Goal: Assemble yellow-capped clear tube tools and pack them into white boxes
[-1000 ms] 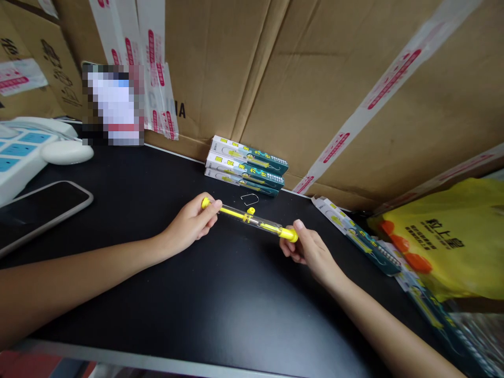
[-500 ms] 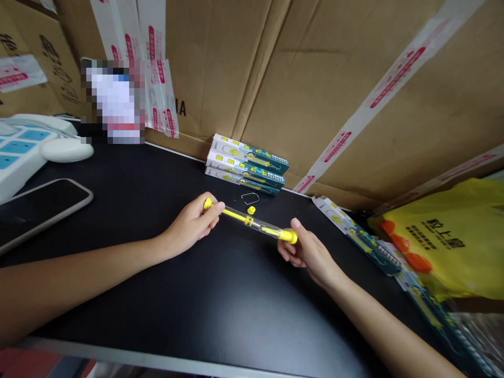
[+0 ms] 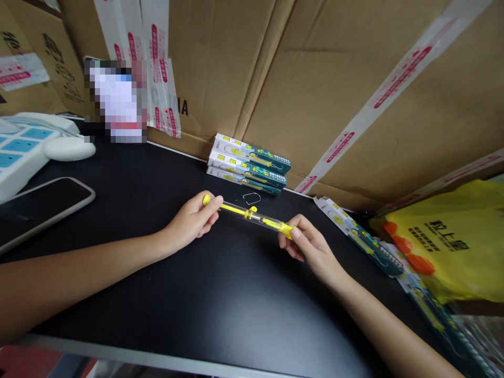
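A clear tubular spring scale with yellow ends and yellow inner parts is held above the black table, slanting down to the right. My left hand is closed on its left end, thumb on top near the yellow end piece. Thumb and fingers of my right hand pinch the yellow cap at the other end. Just behind the tube's middle lies a small yellow cap, partly covered by the tube. A bent wire hook rests behind that cap.
Several printed spring scale boxes are stacked against the cardboard. More boxes lie to the right beside a yellow bag. A phone, a power strip and a white mouse-shaped object are at left.
My right hand has turned and shifted its grip, its thumb and fingers now covering more of the yellow end cap. The tube has moved slightly and now overlaps the loose cap in view.
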The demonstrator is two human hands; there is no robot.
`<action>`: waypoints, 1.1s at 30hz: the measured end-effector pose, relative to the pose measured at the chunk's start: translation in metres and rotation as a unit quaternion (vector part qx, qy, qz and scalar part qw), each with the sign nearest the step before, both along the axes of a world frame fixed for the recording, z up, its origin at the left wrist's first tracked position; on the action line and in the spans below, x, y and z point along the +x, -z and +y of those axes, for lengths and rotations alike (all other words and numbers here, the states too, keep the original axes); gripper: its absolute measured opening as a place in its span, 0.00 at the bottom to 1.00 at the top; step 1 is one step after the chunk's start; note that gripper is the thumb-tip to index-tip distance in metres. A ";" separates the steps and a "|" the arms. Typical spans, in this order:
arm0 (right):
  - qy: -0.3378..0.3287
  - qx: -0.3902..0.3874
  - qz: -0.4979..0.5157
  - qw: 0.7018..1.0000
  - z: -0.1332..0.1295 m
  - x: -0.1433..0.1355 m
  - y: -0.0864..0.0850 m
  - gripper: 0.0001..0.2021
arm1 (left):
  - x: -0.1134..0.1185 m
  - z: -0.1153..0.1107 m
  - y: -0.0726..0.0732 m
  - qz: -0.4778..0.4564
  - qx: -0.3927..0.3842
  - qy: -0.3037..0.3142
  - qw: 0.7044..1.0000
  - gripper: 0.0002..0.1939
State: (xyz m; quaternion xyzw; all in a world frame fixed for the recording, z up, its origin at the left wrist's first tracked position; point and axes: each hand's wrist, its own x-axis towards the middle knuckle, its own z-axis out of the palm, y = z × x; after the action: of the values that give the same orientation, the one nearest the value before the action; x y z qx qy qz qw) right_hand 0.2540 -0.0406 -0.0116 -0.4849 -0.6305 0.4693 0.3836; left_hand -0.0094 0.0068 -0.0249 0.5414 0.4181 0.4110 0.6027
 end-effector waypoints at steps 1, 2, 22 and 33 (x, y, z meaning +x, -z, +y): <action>0.001 0.010 0.003 1.000 0.000 0.001 0.000 0.14 | 0.000 0.000 0.000 0.000 0.000 0.000 1.000 0.14; 0.003 0.018 0.006 1.000 0.001 0.001 0.000 0.13 | 0.000 0.000 0.000 -0.001 0.000 0.000 1.000 0.14; -0.056 0.516 -0.384 0.764 0.007 0.023 0.010 0.11 | -0.001 0.002 0.002 0.027 0.002 0.025 0.999 0.16; -0.087 0.511 -0.348 0.781 0.007 0.017 0.014 0.13 | -0.001 0.003 0.006 0.039 0.036 0.059 0.997 0.14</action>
State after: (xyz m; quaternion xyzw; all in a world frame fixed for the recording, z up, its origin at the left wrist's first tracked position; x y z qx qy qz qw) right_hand 0.2706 -0.0340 -0.0258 -0.2912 -0.9080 -0.0905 0.2874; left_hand -0.0107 0.0097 -0.0309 0.6016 0.3937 0.3684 0.5894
